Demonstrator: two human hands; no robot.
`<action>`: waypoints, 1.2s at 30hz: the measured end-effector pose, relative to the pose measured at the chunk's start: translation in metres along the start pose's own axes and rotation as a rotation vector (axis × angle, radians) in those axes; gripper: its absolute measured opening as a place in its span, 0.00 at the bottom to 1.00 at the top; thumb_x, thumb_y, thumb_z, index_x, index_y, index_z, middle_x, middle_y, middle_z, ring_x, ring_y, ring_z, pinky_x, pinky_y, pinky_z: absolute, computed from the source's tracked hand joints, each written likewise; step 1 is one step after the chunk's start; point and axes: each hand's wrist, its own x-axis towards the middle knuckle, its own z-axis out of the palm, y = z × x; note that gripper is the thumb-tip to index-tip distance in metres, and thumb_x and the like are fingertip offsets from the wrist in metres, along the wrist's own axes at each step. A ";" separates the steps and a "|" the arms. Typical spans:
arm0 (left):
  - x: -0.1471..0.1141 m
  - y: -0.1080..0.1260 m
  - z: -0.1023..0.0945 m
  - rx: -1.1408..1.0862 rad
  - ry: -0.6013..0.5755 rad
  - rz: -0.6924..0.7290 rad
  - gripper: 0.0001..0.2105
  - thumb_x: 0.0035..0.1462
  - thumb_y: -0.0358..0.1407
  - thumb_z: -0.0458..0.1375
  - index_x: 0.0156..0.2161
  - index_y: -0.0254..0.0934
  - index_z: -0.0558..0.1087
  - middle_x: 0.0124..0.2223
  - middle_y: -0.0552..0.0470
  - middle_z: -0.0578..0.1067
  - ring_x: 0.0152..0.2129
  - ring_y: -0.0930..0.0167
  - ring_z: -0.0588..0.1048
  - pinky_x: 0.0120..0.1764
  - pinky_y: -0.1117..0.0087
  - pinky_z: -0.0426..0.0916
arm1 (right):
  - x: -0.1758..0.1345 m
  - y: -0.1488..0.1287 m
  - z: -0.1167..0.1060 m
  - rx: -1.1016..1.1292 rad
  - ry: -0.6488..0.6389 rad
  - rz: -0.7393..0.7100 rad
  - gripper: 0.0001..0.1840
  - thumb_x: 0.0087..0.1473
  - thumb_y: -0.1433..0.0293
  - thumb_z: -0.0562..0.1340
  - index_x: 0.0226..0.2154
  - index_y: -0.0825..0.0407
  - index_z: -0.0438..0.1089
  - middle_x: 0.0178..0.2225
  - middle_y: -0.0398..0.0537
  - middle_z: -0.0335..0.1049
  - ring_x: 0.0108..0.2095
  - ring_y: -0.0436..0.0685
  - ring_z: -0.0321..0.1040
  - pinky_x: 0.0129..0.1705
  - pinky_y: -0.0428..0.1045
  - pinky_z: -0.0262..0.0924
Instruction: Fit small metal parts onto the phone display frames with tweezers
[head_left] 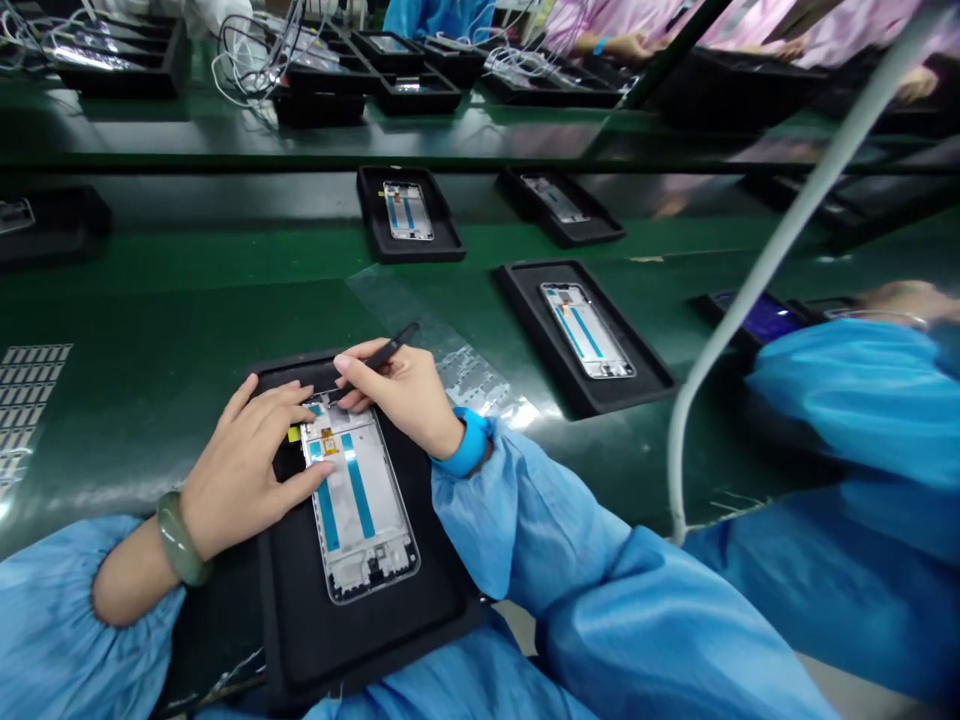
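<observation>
1 tray (300,630): phone frame (382,500); right grip (405,395) clamped on black tool (394,346), left grip (247,470) apart.

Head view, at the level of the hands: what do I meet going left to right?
Gridded sheet → green bangle → left hand → phone frame → blue wristband → black tray with another frame → pale tube → co-worker's blue sleeve.

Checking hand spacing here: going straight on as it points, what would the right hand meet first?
Probably the left hand, just beyond the black tool; depth is unclear, so the phone below might come first.
</observation>
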 end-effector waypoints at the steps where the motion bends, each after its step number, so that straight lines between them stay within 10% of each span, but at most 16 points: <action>1: 0.000 0.000 0.000 -0.006 0.003 -0.003 0.18 0.55 0.47 0.55 0.45 0.37 0.65 0.54 0.43 0.69 0.54 0.62 0.65 0.61 0.51 0.46 | -0.001 0.001 0.000 -0.034 0.003 -0.004 0.16 0.44 0.60 0.66 0.31 0.56 0.70 0.22 0.42 0.71 0.21 0.50 0.72 0.21 0.42 0.67; 36: -0.001 -0.002 0.000 0.075 -0.007 0.068 0.21 0.56 0.46 0.54 0.52 0.39 0.66 0.54 0.43 0.68 0.54 0.60 0.65 0.59 0.48 0.49 | -0.001 0.002 0.000 -0.397 -0.091 -0.169 0.18 0.52 0.58 0.61 0.41 0.52 0.70 0.24 0.42 0.72 0.27 0.52 0.74 0.34 0.48 0.68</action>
